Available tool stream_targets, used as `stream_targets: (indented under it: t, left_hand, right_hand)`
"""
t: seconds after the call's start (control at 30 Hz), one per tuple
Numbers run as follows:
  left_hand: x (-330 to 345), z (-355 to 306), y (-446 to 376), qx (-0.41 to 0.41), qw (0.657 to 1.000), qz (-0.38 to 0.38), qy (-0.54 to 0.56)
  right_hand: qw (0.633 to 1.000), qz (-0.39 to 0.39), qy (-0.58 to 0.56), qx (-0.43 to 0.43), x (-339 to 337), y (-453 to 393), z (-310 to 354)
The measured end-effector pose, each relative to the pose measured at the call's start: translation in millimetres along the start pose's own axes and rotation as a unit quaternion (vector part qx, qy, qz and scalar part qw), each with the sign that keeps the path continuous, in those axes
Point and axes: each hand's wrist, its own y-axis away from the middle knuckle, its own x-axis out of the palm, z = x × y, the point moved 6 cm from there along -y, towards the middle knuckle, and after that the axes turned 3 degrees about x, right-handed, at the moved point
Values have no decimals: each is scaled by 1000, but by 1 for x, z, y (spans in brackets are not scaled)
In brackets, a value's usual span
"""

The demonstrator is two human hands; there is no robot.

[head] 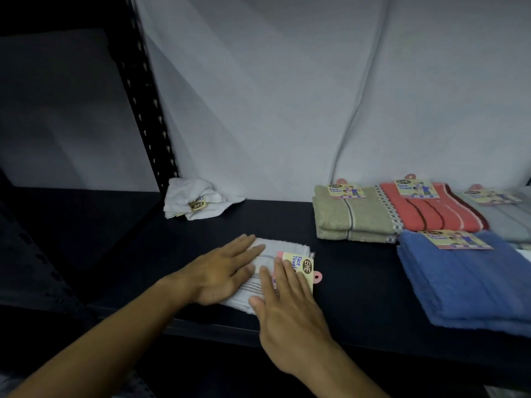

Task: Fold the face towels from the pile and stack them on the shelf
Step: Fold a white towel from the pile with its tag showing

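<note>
Low in the middle, both flat hands, left hand (222,272) and right hand (287,305), press the folded grey towel (270,255); pushing sideways could undo it.

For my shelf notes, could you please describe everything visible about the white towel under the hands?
The white towel is folded into a small flat rectangle of looped terry with thin brown stripes. It lies near the front of the dark shelf. A yellow tag on a pink hanger sits at its right edge. The left hand and right hand press flat on it.
</note>
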Motion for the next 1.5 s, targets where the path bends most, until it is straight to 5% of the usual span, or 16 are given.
stream_targets:
  t: [0.1,0.23,0.37,0.53,0.77,1.07,1.33,1.5]
  left_hand:
    - [13,1,2,-18,999,-2,29]
    - [22,-12,13,-59,997,-4,43]
    - [15,-36,31,-86,994,-13,-65]
    - [10,-68,59,-54,971,-158,-171]
    - [2,-68,63,-17,959,-270,-88]
    - [27,-51,25,-5,996,-80,49]
    - [43,-69,15,-124,985,-111,35]
    - [45,-68,18,-109,976,-130,137]
  right_hand:
    - [997,17,-1,-72,-10,-2,-6]
    - [982,131,-7,-137,-18,-7,-24]
    - [964,133,61,-220,-23,-17,-53]
    - [968,149,-74,-186,-22,-37,-100]
    - [975,-32,-202,-85,-46,-6,-97]
    - [993,52,-90,-46,-16,19,-46]
    - [983,135,-29,-118,-20,-3,-80]
    - [981,152,-43,-116,-24,-3,-82]
